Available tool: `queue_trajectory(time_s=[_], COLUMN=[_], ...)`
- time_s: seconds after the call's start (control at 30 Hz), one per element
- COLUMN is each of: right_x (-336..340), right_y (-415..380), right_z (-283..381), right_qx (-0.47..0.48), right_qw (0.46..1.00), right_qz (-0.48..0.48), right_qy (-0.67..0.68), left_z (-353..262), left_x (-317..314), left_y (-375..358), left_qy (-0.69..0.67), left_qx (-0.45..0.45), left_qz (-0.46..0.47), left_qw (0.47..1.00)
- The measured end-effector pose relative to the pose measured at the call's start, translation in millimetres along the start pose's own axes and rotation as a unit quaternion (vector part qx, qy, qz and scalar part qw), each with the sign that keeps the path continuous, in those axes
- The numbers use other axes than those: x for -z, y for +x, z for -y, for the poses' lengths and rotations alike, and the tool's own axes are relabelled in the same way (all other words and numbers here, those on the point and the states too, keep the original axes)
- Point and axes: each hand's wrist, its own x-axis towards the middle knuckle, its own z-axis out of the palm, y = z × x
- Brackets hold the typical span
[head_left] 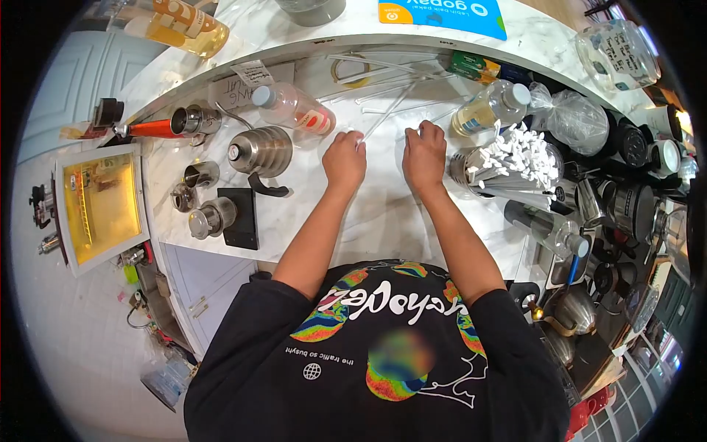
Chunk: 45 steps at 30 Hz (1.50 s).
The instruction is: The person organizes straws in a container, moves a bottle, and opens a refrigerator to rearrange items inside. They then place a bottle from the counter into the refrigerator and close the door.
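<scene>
My left hand (345,162) is over the marble counter, its fingers curled in. The near end of a thin white straw (389,113) meets its fingertips. To the right, my right hand (424,158) is closed too, with its fingers bent down toward the counter; what is in them, if anything, is hidden. Beyond both hands lie several loose straws (390,71). A bottle of pinkish liquid (298,109) lies nearest my left hand. Close to my right hand are a bottle of yellowish liquid (479,114) and a metal container (460,168) packed with white-tipped straws (519,158).
At left are a gooseneck kettle (261,151), a black scale (240,217) and a glass server (212,218). A tape roll (350,71) lies at the back. A clear bottle (545,227) and dark pitchers crowd the right side. A raised ledge (324,48) curves behind.
</scene>
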Motion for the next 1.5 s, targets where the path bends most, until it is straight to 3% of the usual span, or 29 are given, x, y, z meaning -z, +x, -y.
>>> queue_trajectory(time_s=[0.27, 0.53, 0.67, 0.83, 0.93, 1.23, 1.33, 1.5], right_x=[16.2, 42.3, 56.9, 64.5, 66.9, 68.5, 71.3, 77.2], right_y=[-45.6, -110.1, -143.5, -159.0, -154.2, -148.1, -159.3, -178.3], right_z=[-9.1, -13.7, -26.8, -27.6, -15.2, -26.9, -27.2, -27.2], right_qx=[0.125, 0.146, 0.134, 0.094, 0.049, 0.144, 0.15, 0.203], right_qw=[0.991, 0.983, 0.982, 0.983, 0.99, 0.987, 0.985, 0.971], right_qz=[0.014, 0.049, 0.075, 0.086, 0.031, 0.065, 0.085, 0.126], right_qy=[0.054, 0.099, 0.109, 0.13, 0.129, 0.034, 0.03, 0.009], left_z=[24.9, 54.6, 66.3, 51.9, 40.8, 11.8, 13.8, 12.6], left_x=[9.3, 21.6, 30.5, 48.8, 59.4, 102.2, 114.0, 121.0], left_y=[-75.6, -137.1, -156.0, -168.0, -169.9, -166.4, -164.9, -168.6], left_qy=[-0.005, -0.003, -0.081, -0.182, -0.198, -0.223, -0.183, -0.187], left_qx=[0.047, 0.014, -0.001, 0.031, 0.003, -0.043, -0.105, -0.099], left_qz=[-0.005, -0.04, -0.012, 0.013, -0.012, -0.124, -0.158, -0.155], left_qw=[0.999, 0.999, 0.997, 0.983, 0.98, 0.966, 0.965, 0.965])
